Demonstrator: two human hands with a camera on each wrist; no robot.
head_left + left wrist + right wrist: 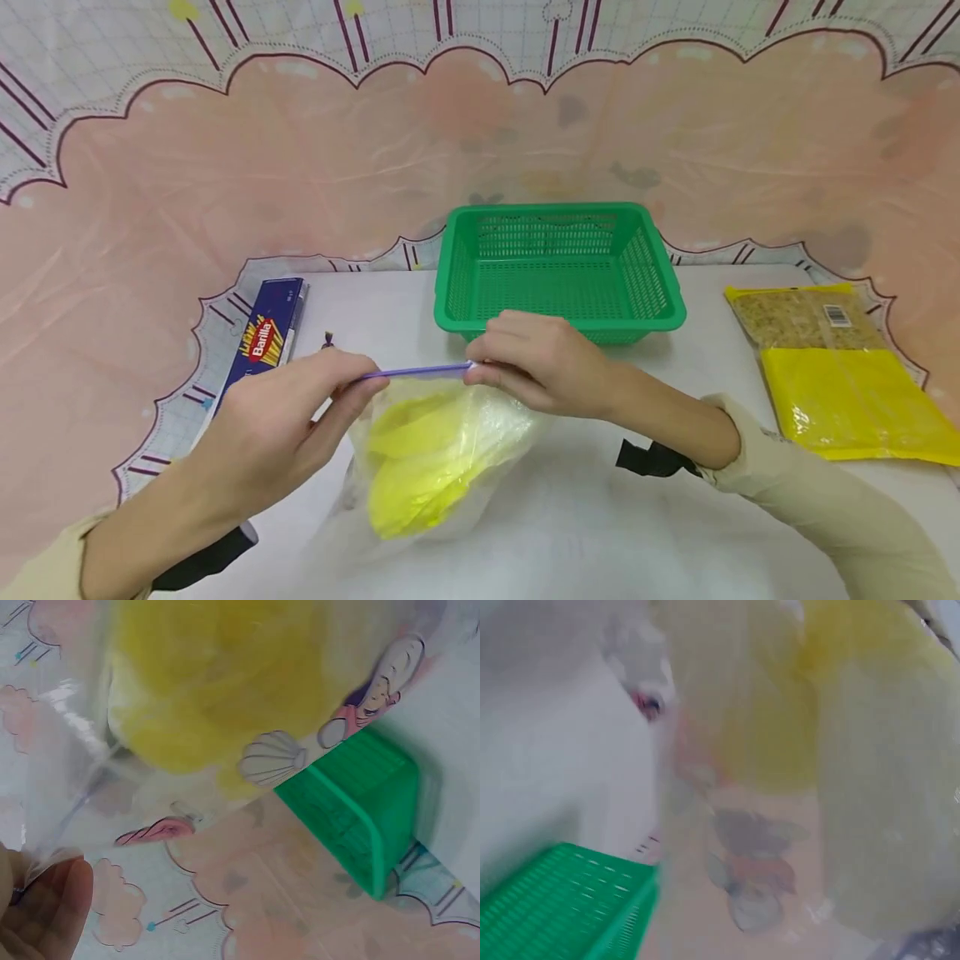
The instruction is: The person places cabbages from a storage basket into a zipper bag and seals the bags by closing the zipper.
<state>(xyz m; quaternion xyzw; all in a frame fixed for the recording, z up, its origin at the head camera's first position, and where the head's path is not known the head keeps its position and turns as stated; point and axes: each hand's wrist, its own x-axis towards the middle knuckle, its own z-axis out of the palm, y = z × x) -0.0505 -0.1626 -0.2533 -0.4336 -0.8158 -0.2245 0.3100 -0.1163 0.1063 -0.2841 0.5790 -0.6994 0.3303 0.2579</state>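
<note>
Pinching the purple zip strip of a clear bag at both ends: my left hand grips the left end, my right hand the right. The bag holds yellow contents and hangs just above the white table. Behind it sits a green basket. Barilla box far left, yellow packet far right.
</note>
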